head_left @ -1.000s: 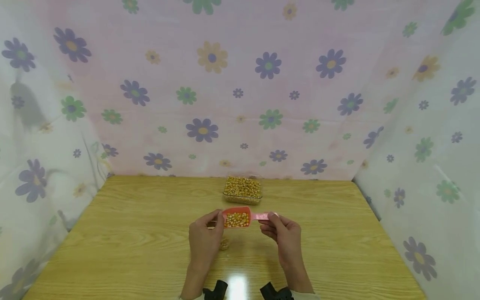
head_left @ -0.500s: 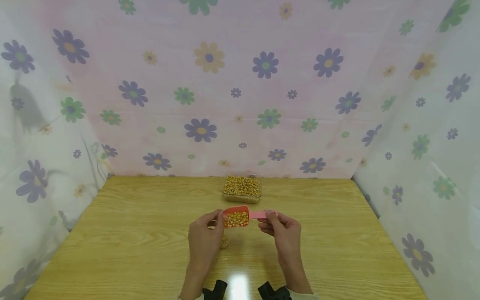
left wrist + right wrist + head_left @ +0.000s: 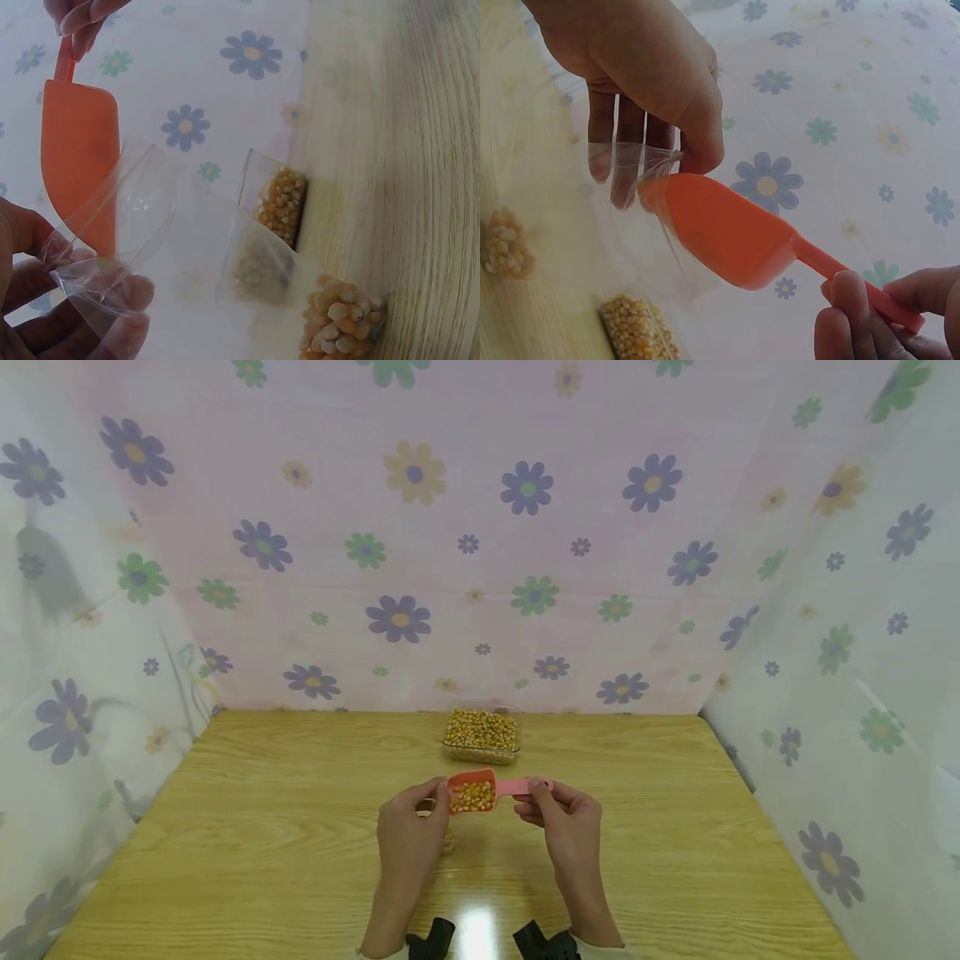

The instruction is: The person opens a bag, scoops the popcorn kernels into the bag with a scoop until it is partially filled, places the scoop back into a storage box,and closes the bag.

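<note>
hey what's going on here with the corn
A person's right hand holds a pink-orange scoop by its handle, with corn kernels in it. The left hand pinches a clear plastic bag at the scoop's front end. Some kernels lie at the bag's bottom; a clear container of more stands farther back on the table.

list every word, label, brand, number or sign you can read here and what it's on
Nothing can be read in any view.
Scoop: no text seen.
Clear bag: no text seen.
Clear box: no text seen.
Black wrist mount on the right: faint marks, too small to tell if they are letters.
Cloth: only printed flowers.
</note>
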`<state>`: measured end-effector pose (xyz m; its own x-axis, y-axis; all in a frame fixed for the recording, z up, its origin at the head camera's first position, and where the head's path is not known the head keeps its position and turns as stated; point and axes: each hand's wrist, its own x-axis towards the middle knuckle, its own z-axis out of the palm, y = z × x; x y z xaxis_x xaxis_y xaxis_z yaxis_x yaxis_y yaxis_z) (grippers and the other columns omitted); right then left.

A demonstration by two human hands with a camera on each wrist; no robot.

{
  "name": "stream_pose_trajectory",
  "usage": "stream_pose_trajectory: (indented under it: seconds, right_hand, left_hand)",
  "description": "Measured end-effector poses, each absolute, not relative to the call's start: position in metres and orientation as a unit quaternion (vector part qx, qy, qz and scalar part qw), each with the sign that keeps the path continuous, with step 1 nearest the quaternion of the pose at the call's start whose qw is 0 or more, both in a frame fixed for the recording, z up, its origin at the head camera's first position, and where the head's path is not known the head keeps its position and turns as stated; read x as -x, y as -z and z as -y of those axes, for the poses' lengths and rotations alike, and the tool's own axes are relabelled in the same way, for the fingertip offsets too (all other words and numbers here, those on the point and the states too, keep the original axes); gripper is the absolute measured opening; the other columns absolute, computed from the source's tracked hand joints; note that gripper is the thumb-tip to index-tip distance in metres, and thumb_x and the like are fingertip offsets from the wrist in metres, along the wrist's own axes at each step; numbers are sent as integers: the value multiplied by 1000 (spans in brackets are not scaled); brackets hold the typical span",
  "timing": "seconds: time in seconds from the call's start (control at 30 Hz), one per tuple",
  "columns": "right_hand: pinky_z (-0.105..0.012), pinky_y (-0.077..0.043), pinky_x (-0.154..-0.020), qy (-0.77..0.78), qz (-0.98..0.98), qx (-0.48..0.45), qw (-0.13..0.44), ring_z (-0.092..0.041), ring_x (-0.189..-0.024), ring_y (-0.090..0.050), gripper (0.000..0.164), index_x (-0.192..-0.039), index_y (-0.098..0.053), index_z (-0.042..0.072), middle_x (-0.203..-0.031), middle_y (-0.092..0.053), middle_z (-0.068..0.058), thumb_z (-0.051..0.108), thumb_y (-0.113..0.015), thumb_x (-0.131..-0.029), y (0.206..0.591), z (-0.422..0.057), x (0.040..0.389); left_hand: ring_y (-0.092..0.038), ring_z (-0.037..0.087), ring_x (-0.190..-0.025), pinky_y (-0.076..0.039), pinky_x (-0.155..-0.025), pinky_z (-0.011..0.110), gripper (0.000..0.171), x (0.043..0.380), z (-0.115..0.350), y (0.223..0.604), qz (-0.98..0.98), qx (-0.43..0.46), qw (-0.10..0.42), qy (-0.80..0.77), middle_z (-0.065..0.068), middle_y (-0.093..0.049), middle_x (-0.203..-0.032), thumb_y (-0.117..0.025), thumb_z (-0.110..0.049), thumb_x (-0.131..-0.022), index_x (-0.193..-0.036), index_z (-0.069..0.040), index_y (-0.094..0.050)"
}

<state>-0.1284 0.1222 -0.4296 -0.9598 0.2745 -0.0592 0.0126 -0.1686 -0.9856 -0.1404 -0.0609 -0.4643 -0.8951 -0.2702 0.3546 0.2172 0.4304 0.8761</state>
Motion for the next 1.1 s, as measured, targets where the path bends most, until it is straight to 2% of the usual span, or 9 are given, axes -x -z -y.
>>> stream_pose_trajectory:
  seconds: [0.53, 0.83, 1.1]
  right_hand:
    - [-30, -62, -68, -747, 649, 108, 94, -11, -64, -73, 24, -110, -71, -13, -83, -77, -16, 7, -65, -99, 429, -121, 128]
    - [-29, -62, -67, -744, 654, 94, 99, -11, -64, -73, 26, -111, -70, -16, -84, -76, -18, 7, -65, -99, 427, -120, 126]
    - [-29, -62, -68, -742, 657, 93, 99, -11, -64, -73, 25, -109, -71, -14, -84, -77, -17, 8, -66, -99, 426, -120, 126]
  left_hand:
    - [-70, 15, -71, -55, -58, 23, 15, 141, 59, 463, 819, -21, 223, 529, 5, -77, -88, -71, -11, -94, -101, -6, -82]
    - [-70, 15, -71, -54, -56, 22, 15, 141, 59, 463, 821, -24, 223, 526, 9, -78, -93, -70, -11, -94, -102, -5, -82]
    - [-70, 15, -71, -54, -57, 22, 15, 141, 58, 464, 822, -24, 223, 523, 5, -77, -87, -71, -11, -94, -102, -5, -82]
